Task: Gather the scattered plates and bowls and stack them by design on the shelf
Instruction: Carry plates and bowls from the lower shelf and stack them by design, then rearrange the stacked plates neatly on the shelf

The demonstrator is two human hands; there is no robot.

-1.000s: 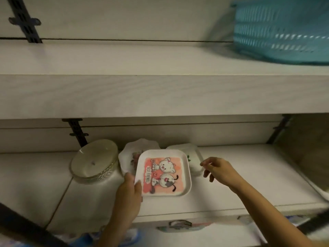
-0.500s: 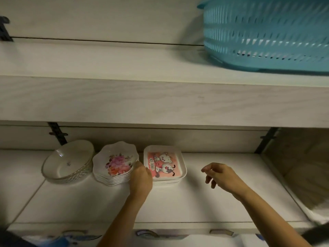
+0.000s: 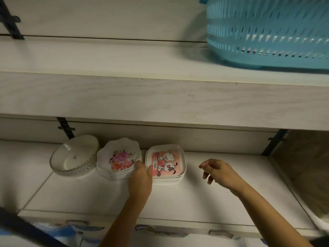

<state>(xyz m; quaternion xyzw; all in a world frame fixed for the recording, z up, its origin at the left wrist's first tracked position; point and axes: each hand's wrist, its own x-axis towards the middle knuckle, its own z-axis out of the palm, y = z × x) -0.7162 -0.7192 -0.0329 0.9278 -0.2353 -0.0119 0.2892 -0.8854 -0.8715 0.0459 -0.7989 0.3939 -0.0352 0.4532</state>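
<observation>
Head view, left hand [image 3: 141, 178] touching left edge of square plate stack [image 3: 168, 162]

Left hand [image 3: 140, 180], right hand [image 3: 220, 173], seemingly bare

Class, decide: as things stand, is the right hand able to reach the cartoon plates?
Probably yes: the right hand hovers beside the cartoon plates, only bare shelf between; the left hand holds their other edge.

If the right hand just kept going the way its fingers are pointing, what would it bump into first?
Probably the stack of square cartoon plates: the right hand points left at its right side, with only bare shelf between. Depth is unclear, so it might skim over the top.
</observation>
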